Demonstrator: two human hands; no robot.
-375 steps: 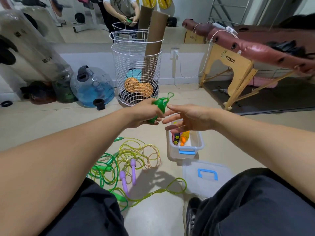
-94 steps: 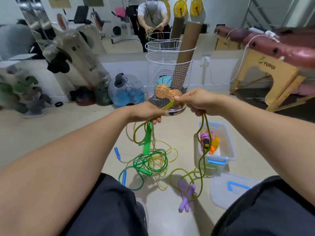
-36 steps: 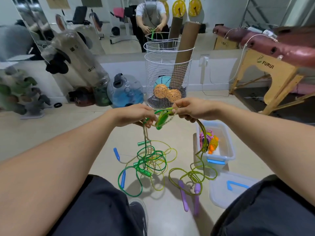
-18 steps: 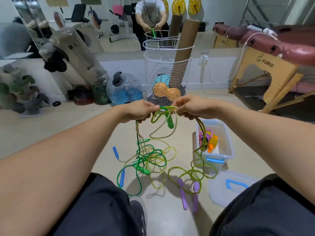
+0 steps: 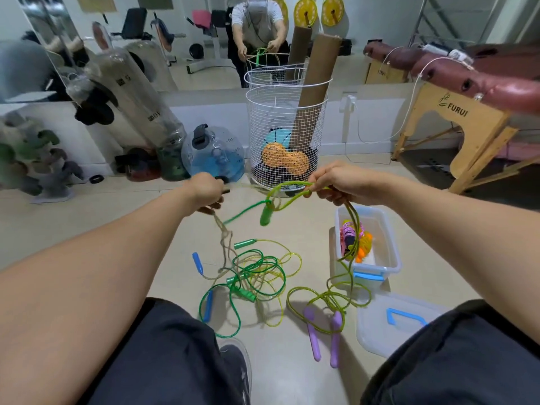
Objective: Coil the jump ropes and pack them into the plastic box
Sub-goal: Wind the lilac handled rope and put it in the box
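The left hand (image 5: 206, 194) was closed around a pale, twisted rope (image 5: 223, 232) that hung down from it to the floor. The right hand (image 5: 340, 182) gripped a yellow-green rope (image 5: 292, 190) with curled fingers; this rope made a loop between the two hands, and a green handle (image 5: 265, 216) hung from the loop in the air. From the right hand the same rope fell in front of the plastic box (image 5: 388, 258) and ended on the floor near two purple handles (image 5: 324, 334). The box stood open on the floor, to the right, with coloured ropes already inside. Its lid (image 5: 388, 328) lay just in front of it. A tangle of green and yellow ropes (image 5: 257, 273) lay on the floor between the knees.
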